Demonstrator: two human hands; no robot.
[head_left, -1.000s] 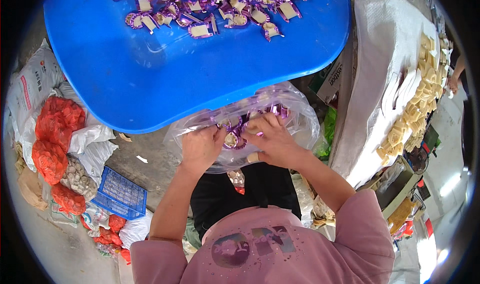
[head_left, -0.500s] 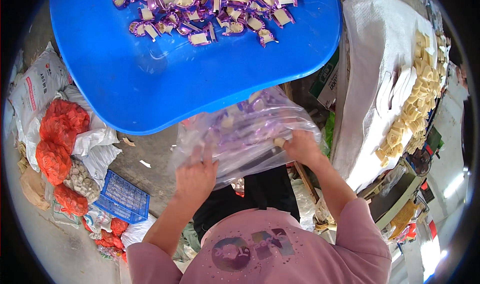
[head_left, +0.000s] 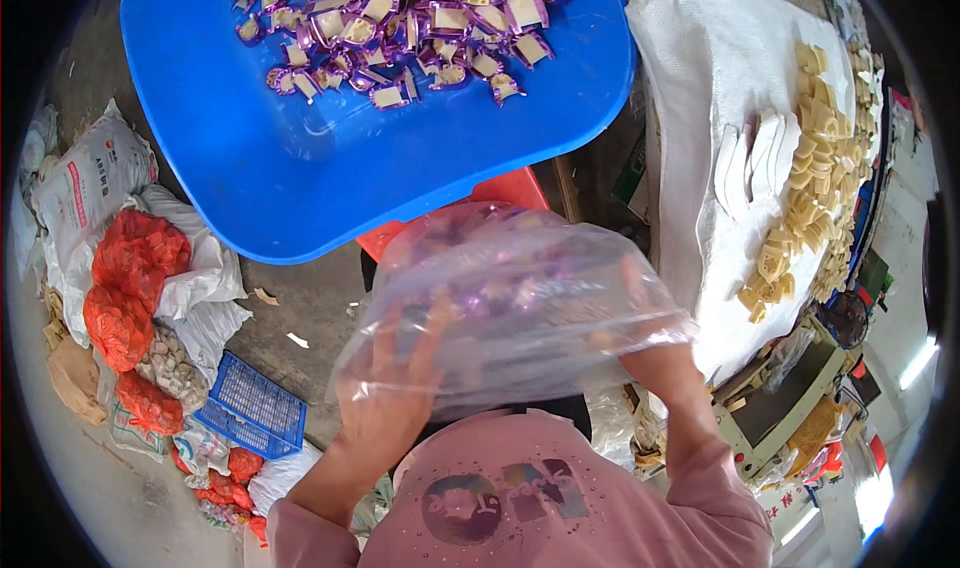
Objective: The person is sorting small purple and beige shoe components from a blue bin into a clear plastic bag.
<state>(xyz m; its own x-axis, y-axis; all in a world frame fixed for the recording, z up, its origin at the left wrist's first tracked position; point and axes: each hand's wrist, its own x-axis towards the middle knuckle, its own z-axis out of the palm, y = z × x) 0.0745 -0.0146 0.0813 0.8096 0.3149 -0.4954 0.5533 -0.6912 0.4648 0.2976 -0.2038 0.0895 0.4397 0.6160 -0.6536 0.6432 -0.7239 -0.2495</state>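
Observation:
A clear plastic bag (head_left: pixel 520 343) spreads across my lap with its wide edge toward me. Purple pieces with cream parts (head_left: pixel 490 286) show hazily through its film. At the bag's left side, my left hand (head_left: pixel 392 383) has its fingers stretched and apart, partly covered by the film. My right hand (head_left: pixel 660 353) is at the right end of the bag's near edge; film covers its fingers, and their grip is unclear. Beyond the bag, a blue tray (head_left: pixel 330 183) holds a heap of similar shiny purple pieces (head_left: pixel 385 33).
A red surface (head_left: pixel 510 188) shows under the tray's near edge. To the right, a white woven sheet (head_left: pixel 690 168) carries cream pieces (head_left: pixel 825 198) and white gloves (head_left: pixel 755 163). Red bags (head_left: pixel 135 253), white sacks (head_left: pixel 95 173) and a blue basket (head_left: pixel 250 408) stand at left.
The bag has been drawn toward me and spread wider. Both hands moved nearer my body, the right one also rightward, its fingers now under film. The tray shifted slightly left in view.

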